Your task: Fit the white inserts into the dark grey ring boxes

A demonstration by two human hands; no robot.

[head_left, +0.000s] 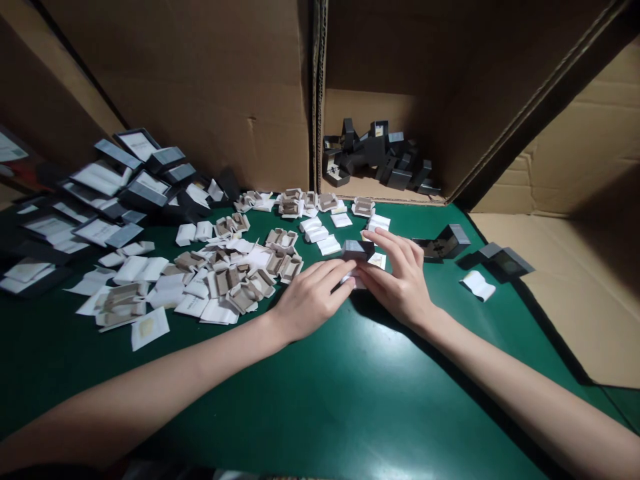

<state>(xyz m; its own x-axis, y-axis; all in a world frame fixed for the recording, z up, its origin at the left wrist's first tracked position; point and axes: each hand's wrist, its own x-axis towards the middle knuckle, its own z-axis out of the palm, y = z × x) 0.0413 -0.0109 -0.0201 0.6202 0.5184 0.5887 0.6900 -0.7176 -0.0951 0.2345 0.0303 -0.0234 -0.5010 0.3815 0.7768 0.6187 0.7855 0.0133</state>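
Note:
In front of me, both hands meet at a small black hinged box with its lid raised. The fingers of my left hand are pressed together, and their tips close on the box's front left edge. My right hand curves around the right side, thumb near the front and fingers bent over the back. A white folded insert shows under the right fingers; its far part is hidden. Just beyond lie more white folded paper pieces. To the right of my right hand stands another open black box.
Grey-and-white card inserts cover the green table on the left. Black boxes with white papers are stacked behind them. More black boxes fill a cardboard carton. On the right are an open box and a white insert.

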